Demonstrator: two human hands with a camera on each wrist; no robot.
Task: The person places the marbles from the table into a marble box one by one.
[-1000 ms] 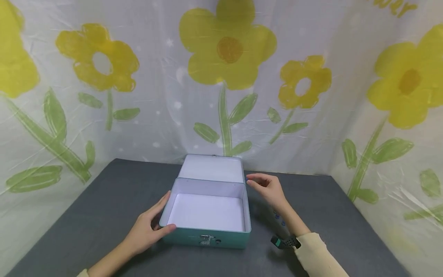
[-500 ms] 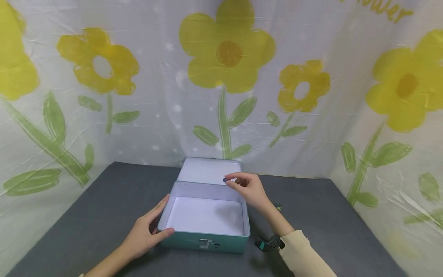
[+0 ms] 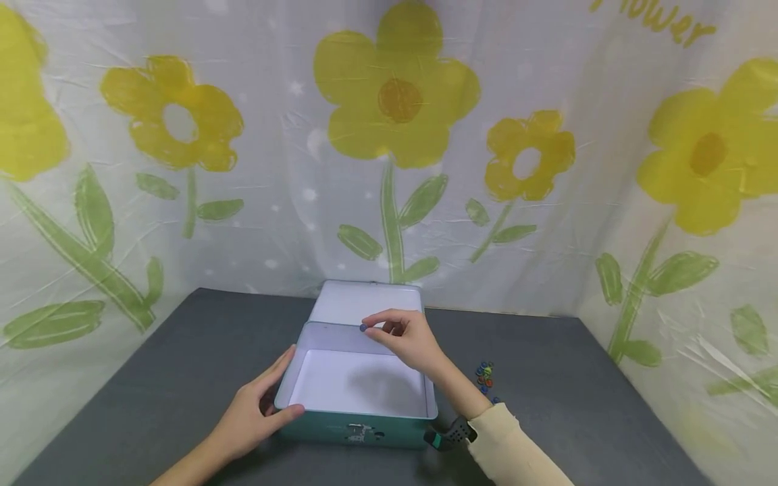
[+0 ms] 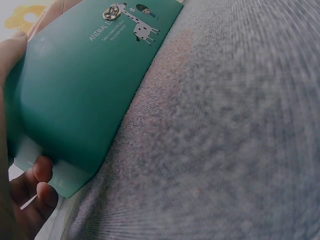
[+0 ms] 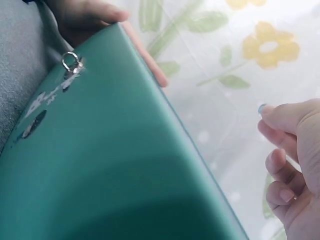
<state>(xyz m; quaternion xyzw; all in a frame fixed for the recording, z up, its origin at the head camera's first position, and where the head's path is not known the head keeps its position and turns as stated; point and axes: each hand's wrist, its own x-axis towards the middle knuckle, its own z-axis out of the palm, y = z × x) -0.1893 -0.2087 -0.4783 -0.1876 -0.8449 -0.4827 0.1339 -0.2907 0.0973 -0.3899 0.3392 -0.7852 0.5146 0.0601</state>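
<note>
Tin box (image 3: 304, 428), green outside, white within: landmark for all entries below. Stands on a dark grey tabletop (image 3: 583, 425), its white interior floor marked by a soft shadow.

Lid (image 3: 365, 299), white inside: swung back behind the tin box, at its rear edge.

Front fittings of the tin box: a metal ring (image 5: 69, 62) on the front wall; beside it a printed giraffe (image 4: 144, 32), white with dark spots, and lettering, of which "ANIMAL" is legible.

Left hand (image 3: 255, 405): grasping the tin box at its front left corner, thumb on the front rim, other fingers against the left side wall; two curled fingertips show at that wall in the left wrist view.

Right hand (image 3: 406, 339): above the rear half of the tin box, pinching one small item between thumb and forefinger, remaining fingers curled in.

Blue bead (image 3: 363, 328), small and roundish, the item pinched: above the tin box, towards its back wall. Finer detail too small to tell.

Small coloured pieces (image 3: 484, 379), blue, green and orange: in a loose cluster to the right of the tin box, past the right forearm. Exact count cannot be told.

Black wristband (image 3: 452, 432), with a green patch: on the right wrist, just beside the tin box's front right corner.

Cream sleeve (image 3: 516, 445): right arm, to the right of the tin box.

Pale hanging sheet (image 3: 273, 155), printed with yellow flowers: behind the tin box.
</note>
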